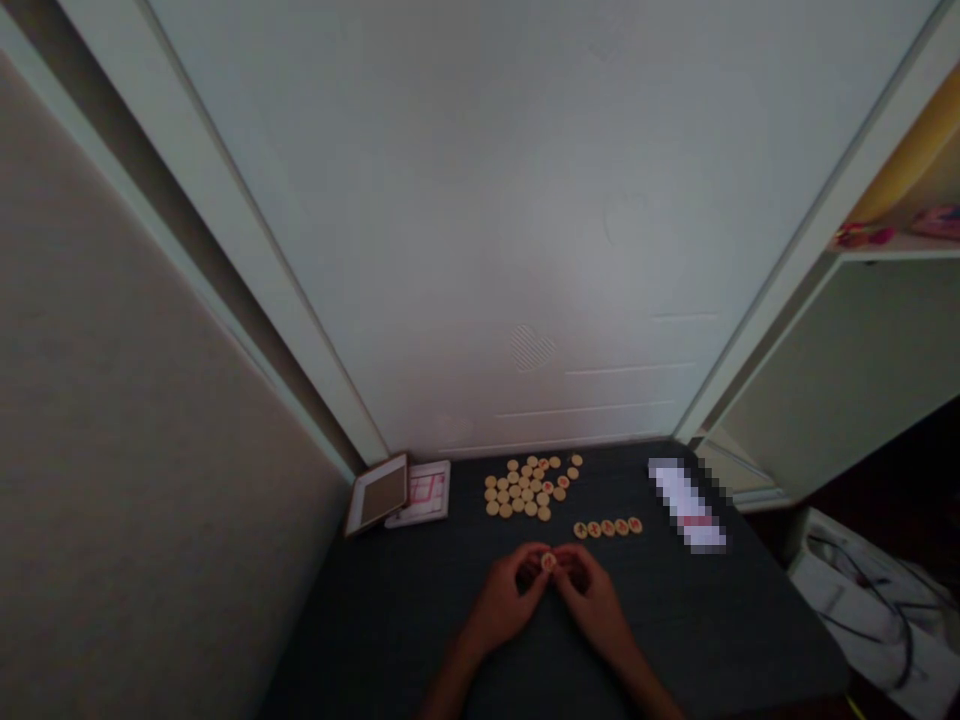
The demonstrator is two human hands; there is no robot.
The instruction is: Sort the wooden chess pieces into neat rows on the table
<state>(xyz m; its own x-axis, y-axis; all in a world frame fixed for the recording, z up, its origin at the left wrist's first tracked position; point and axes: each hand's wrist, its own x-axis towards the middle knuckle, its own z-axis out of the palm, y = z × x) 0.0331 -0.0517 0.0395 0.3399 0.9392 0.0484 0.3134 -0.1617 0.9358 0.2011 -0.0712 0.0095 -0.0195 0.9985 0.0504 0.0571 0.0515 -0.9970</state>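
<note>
Your left hand (504,600) and right hand (596,600) together pinch one small round tan wooden disc (548,562) over the dark bench (375,620), with a row of discs (607,527) at one o'clock. Likely step: inspecting the piece. Placing it calls for alignment.

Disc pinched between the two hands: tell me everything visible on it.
Small, round, flat disc, pale tan like wood, with a reddish mark on its upturned face, too blurred to read. Fingertips of the left hand and right hand pinch its rim from both sides, over the dark table; whether it rests there is unclear. The pile and row of like discs lie apart, farther back.
</note>
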